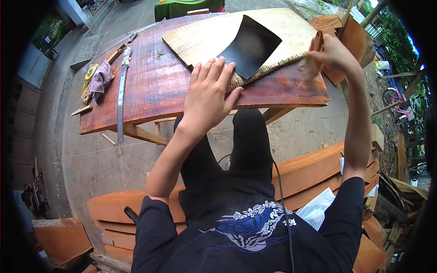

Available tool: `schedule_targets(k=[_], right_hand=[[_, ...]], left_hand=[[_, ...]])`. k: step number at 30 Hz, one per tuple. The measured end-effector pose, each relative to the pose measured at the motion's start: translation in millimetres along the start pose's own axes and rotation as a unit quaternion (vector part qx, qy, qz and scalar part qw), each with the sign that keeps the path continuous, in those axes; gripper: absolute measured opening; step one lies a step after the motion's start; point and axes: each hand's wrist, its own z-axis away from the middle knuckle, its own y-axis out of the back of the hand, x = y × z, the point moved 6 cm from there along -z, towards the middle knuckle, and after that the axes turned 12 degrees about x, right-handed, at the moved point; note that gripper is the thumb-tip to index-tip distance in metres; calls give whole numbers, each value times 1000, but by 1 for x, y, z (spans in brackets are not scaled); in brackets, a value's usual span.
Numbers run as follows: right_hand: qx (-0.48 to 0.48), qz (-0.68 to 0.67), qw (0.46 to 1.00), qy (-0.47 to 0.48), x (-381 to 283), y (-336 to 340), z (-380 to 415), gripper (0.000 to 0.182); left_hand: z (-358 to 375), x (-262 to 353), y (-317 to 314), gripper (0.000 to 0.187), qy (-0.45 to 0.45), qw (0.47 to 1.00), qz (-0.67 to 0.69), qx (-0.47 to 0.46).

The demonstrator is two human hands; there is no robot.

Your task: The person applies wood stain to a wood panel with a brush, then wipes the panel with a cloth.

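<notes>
A pale wooden board point(195, 43) lies on the reddish wooden table point(150, 86), its rough near edge facing me. My left hand point(209, 88) rests on the board's near edge with fingers stretched out, the fingertips at the corner of a black flexible sheet point(252, 48). That sheet lies slightly curved on the board. At the board's right end, my right hand point(331, 53) is closed around a tool with a brown wooden handle point(318, 40). Its lower end is blurred by motion and looks like the bristles of a brush.
On the table's left lie a long metal blade with a wrapped handle point(122, 91), a purple cloth point(102, 77) and a yellow tape measure point(91, 71). Stacked curved planks point(309, 168) stand close around me. A green-covered table point(182, 8) is beyond.
</notes>
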Motion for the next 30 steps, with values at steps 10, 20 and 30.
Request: schedule_targets(k=[10,20,30], right_hand=[[-6,-32,999,35,-21,13,-7,25],[47,234,966,97,-37,1,23,21],[-41,-53,990,128,-88,13,48,18]], left_hand=[[-1,1,1,57,8,1000,-3,-7],[0,1,3,59,14,1000,2,-7],[3,-2,0,60,18,1000,3,3]])
